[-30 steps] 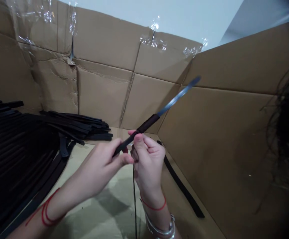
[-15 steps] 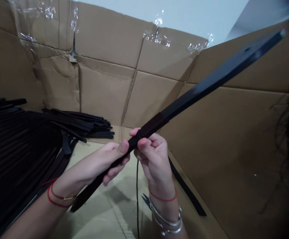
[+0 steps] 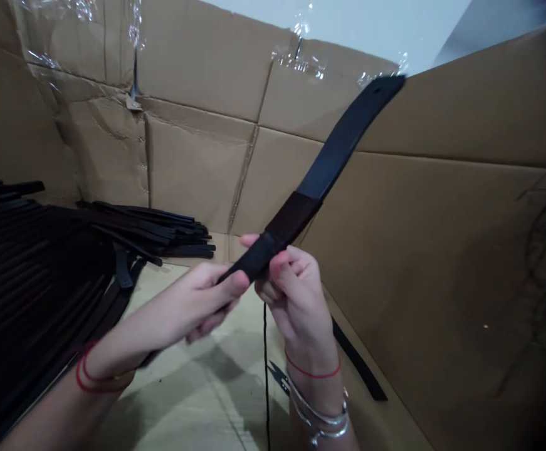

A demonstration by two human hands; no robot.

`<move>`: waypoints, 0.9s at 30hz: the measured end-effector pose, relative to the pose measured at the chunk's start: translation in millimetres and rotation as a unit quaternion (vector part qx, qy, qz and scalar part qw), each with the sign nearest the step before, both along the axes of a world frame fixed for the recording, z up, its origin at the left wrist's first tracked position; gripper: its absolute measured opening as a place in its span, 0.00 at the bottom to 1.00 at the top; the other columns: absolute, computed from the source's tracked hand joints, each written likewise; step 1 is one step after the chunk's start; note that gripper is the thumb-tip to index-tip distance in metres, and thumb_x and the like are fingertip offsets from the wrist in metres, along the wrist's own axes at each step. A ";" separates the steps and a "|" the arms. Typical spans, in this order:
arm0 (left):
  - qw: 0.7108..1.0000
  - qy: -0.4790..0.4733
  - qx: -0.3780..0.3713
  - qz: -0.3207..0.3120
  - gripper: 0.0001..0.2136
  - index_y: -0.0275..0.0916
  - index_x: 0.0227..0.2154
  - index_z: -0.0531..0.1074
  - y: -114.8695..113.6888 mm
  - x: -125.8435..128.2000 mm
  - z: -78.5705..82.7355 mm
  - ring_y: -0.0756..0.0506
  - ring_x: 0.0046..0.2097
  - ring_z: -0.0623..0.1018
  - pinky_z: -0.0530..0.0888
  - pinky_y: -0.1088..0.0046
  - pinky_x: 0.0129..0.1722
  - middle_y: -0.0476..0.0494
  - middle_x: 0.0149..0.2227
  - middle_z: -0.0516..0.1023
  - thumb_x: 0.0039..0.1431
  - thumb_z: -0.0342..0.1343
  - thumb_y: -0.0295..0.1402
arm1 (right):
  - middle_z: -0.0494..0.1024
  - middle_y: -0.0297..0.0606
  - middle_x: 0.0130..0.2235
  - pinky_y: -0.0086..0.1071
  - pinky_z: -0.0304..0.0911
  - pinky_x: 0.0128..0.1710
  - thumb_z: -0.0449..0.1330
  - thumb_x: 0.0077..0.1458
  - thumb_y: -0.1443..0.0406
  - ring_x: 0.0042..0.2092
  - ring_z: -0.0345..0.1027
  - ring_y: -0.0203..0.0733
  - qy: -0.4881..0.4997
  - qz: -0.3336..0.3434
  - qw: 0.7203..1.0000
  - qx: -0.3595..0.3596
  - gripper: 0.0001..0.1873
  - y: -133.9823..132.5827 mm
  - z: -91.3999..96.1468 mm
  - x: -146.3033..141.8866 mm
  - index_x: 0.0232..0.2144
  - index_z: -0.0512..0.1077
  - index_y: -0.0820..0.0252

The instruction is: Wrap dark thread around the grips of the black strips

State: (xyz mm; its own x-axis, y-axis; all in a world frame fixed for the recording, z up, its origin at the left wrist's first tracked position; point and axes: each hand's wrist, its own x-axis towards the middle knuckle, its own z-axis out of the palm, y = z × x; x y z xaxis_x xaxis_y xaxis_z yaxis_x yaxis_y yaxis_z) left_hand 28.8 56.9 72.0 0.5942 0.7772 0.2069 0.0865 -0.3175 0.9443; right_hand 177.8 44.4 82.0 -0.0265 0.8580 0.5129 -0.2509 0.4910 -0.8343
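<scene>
A long dark strap slants up to the right between my hands, with a hole near its rounded upper end and a dark brown band around its middle. My left hand is closed round the lower stretch, thumb on top. My right hand pinches the strap just below the band, thumb at its near edge. A thin dark cord hangs down from beneath my right hand. Partly behind my right wrist, small thread snips lie on the work surface.
A large pile of dark straps fills the left side, with a looser bundle behind it. One more strap lies at right along the cardboard wall. Taped cardboard stands at the back.
The strap has turned so its broad face shows, and its upper end has swung left and now bends. Both hands keep their hold in nearly the same place.
</scene>
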 end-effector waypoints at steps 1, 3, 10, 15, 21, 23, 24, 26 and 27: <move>0.997 -0.001 -0.029 -0.065 0.25 0.40 0.27 0.62 -2.0 0.3 -0.2 0.53 0.16 0.59 0.55 0.78 0.16 0.56 0.16 0.58 0.58 0.42 0.60 | 0.49 0.21 0.16 0.26 0.35 0.15 0.67 0.50 0.52 0.17 0.35 0.26 -0.001 0.015 1.000 -0.007 0.19 0.2 -0.2 -0.1 0.35 0.79 0.61; 1.000 -0.004 0.002 -0.022 0.23 0.40 0.30 0.64 -5.1 1.0 0.3 0.52 0.19 0.63 0.59 0.78 0.18 0.54 0.19 0.63 0.57 0.48 0.58 | 0.49 0.21 0.16 0.26 0.34 0.16 0.67 0.51 0.53 0.18 0.35 0.26 0.027 -0.034 0.999 0.008 0.18 1.3 -0.9 -0.7 0.35 0.79 0.61; 1.000 -0.004 0.011 0.005 0.23 0.39 0.27 0.64 0.5 -3.2 3.4 0.52 0.20 0.61 0.59 0.78 0.20 0.54 0.17 0.60 0.65 0.38 0.53 | 0.47 0.21 0.17 0.27 0.35 0.16 0.68 0.51 0.57 0.18 0.36 0.26 0.037 -0.049 0.998 0.025 0.21 7.5 -6.0 -2.9 0.17 0.64 0.60; 0.991 -0.032 0.010 0.129 0.23 0.39 0.23 0.61 1.9 0.7 1.5 0.53 0.19 0.59 0.57 0.79 0.18 0.55 0.17 0.59 0.61 0.45 0.54 | 0.47 0.22 0.18 0.27 0.35 0.17 0.66 0.52 0.54 0.19 0.36 0.27 0.029 -0.042 0.998 0.030 0.17 7.2 -5.0 -2.1 0.23 0.72 0.61; 0.995 -0.025 0.013 0.093 0.20 0.41 0.29 0.61 -4.3 6.6 -1.4 0.52 0.20 0.61 0.57 0.78 0.19 0.54 0.20 0.61 0.59 0.48 0.54 | 0.55 0.23 0.18 0.27 0.35 0.16 0.71 0.45 0.56 0.19 0.37 0.26 0.072 -0.089 0.993 0.017 0.15 7.7 -1.4 0.2 0.31 0.79 0.59; 0.993 0.014 0.053 0.108 0.19 0.40 0.29 0.61 -5.9 3.1 0.6 0.52 0.21 0.60 0.55 0.78 0.19 0.54 0.21 0.59 0.59 0.50 0.53 | 0.55 0.23 0.17 0.26 0.35 0.16 0.72 0.44 0.56 0.18 0.37 0.26 0.061 -0.060 0.996 0.002 0.15 5.1 -1.2 -0.1 0.30 0.79 0.60; 0.998 0.028 0.029 0.048 0.20 0.40 0.29 0.62 -6.1 0.8 1.9 0.53 0.20 0.58 0.54 0.78 0.19 0.55 0.20 0.58 0.60 0.47 0.54 | 0.54 0.22 0.17 0.26 0.35 0.16 0.71 0.44 0.55 0.18 0.36 0.26 0.037 -0.032 0.999 -0.004 0.15 2.9 -1.0 -0.5 0.28 0.79 0.61; 0.996 0.029 -0.026 -0.086 0.22 0.39 0.31 0.63 -5.9 -3.0 3.9 0.53 0.19 0.58 0.57 0.78 0.19 0.56 0.19 0.57 0.62 0.41 0.54 | 0.51 0.22 0.16 0.27 0.35 0.15 0.70 0.47 0.55 0.18 0.35 0.26 0.002 -0.034 0.999 0.008 0.14 -2.2 -0.4 -1.6 0.25 0.78 0.61; 0.996 0.025 -0.018 -0.086 0.21 0.39 0.31 0.64 -5.7 -3.8 4.7 0.52 0.20 0.60 0.59 0.78 0.20 0.55 0.19 0.59 0.63 0.41 0.53 | 0.50 0.22 0.16 0.27 0.36 0.15 0.69 0.48 0.56 0.18 0.35 0.27 0.004 -0.070 0.997 0.023 0.13 -4.4 0.0 -2.3 0.25 0.77 0.61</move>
State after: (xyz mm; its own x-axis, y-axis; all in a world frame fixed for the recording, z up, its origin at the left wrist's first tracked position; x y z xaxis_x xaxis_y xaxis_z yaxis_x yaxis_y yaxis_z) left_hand 25.1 51.2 76.7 0.7277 0.6700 0.1464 0.0820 -0.2970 0.9513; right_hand 175.5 40.0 82.0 0.0960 0.8286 0.5515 -0.1842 0.5593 -0.8083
